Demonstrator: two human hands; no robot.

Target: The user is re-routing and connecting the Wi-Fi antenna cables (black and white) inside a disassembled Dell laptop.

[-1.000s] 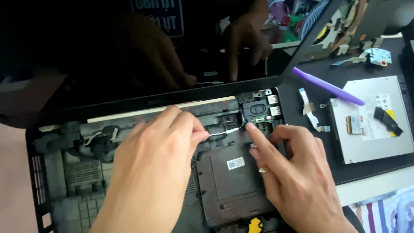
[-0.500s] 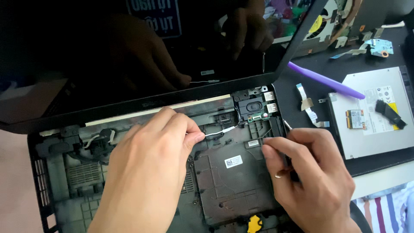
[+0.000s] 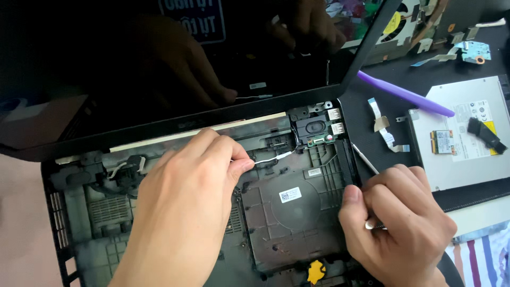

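Note:
An opened laptop base [image 3: 297,212] lies in front of me with its dark screen [image 3: 159,69] tilted up behind. My left hand [image 3: 186,207] rests over the middle of the base and pinches a thin white cable [image 3: 273,157] that runs toward a small speaker and port board [image 3: 316,130] at the back right corner. My right hand [image 3: 396,218] sits at the right edge of the base, closed around a thin metal tool [image 3: 365,159] whose tip points up and to the left.
On the dark mat to the right lie a purple pry stick [image 3: 404,94], a silver optical drive [image 3: 467,133] with a small card on it, loose ribbon cables [image 3: 382,125] and small parts at the back. A yellow piece [image 3: 316,271] sits at the base's front edge.
My right hand has drawn back from the cable area to the right edge of the base, now gripping the metal tool. My left hand keeps hold of the white cable.

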